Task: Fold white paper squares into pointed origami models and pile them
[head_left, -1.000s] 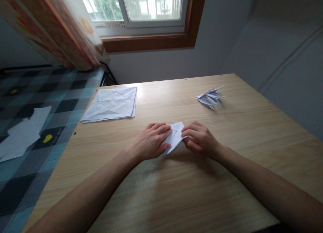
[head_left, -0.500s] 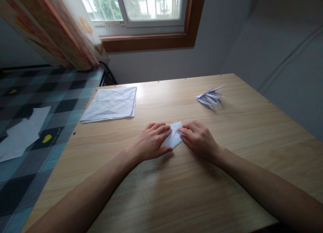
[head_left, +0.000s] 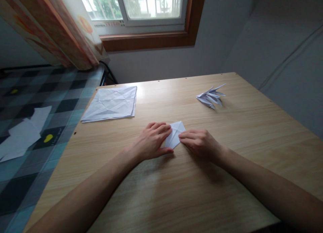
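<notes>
A small folded white paper (head_left: 176,134) lies on the wooden table (head_left: 176,186), between both hands. My left hand (head_left: 151,141) rests on its left part, fingers curled and pressing it flat, thumb stretched along its lower edge. My right hand (head_left: 200,143) lies on its right edge, fingers held together with the tips pressing the paper down. Part of the paper is hidden under the fingers.
A stack of creased white sheets (head_left: 111,103) lies at the table's back left. A finished folded paper figure (head_left: 210,96) sits at the back right. Left of the table is a checked bedcover (head_left: 30,125) with loose paper (head_left: 21,133). A window and curtain are behind.
My right hand has slid down and flattened along the paper's right edge, laying the raised flap flat. The left hand has stayed put.
</notes>
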Motion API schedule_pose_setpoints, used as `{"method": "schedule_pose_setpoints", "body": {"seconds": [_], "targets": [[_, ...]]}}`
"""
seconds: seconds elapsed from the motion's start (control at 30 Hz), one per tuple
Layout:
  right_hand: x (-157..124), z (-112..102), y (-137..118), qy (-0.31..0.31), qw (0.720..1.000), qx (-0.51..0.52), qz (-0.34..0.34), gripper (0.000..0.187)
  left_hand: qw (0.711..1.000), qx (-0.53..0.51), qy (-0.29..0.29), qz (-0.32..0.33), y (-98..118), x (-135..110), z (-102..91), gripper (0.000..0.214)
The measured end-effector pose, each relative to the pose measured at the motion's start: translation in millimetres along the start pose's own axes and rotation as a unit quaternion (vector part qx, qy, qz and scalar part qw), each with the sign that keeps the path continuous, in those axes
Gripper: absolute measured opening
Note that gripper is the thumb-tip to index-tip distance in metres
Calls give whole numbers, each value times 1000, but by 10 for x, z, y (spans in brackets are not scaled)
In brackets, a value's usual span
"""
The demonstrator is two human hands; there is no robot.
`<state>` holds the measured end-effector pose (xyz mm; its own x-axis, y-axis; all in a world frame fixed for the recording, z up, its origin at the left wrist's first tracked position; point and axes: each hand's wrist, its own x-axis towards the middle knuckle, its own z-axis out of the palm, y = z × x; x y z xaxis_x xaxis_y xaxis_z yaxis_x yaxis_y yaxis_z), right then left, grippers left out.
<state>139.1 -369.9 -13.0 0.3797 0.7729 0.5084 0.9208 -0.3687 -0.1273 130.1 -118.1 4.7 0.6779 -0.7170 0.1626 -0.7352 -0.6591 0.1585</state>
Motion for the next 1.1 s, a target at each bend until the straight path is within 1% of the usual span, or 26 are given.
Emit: {"method": "schedule_pose_setpoints", "body": {"seconds": [0.1, 0.23, 0.33, 0.43, 0.5, 0.53, 0.63, 0.7, 0.8, 0.9, 0.93, 1.03, 1.1], "targets": [[-39, -5, 74, 24, 999, -11, 18, 20, 1000, 0, -5, -2, 8, -4, -15, 69], [-3, 9, 65, 32, 999, -17, 21, 22, 1000, 0, -10, -8, 15, -11, -32, 69], [46, 14, 17, 43, 998, 7, 43, 33, 1000, -5, -14, -14, 11, -19, -34, 70], [66, 6, -22, 66, 994, 44, 70, 43, 1000, -13, -11, -19, -1, -26, -18, 78], [60, 2, -32, 74, 993, 69, 68, 43, 1000, -20, -2, -24, -7, -29, 0, 87], [55, 4, -32, 73, 992, 82, 56, 41, 999, -24, 3, -27, -9, -30, 8, 92], [45, 20, -25, 54, 993, 102, -5, 28, 999, -37, 12, -34, -16, -33, 28, 102], [48, 32, -25, 36, 994, 97, -35, 19, 998, -50, 14, -33, -25, -34, 33, 105], [59, 32, -43, 19, 994, 96, -46, 15, 997, -75, 13, -29, -44, -30, 33, 104], [65, 9, -70, -3, 991, 124, -42, 10, 996, -86, 11, -17, -57, -24, 27, 103], [66, 1, -78, -14, 990, 132, -41, 10, 996, -85, 10, -12, -59, -23, 25, 103], [70, -11, -93, -32, 992, 115, -39, 26, 997, -74, 3, 1, -60, -27, 22, 98], [73, -7, -94, -23, 996, 77, -47, 25, 998, -62, 3, 6, -59, -35, 27, 92]]}}
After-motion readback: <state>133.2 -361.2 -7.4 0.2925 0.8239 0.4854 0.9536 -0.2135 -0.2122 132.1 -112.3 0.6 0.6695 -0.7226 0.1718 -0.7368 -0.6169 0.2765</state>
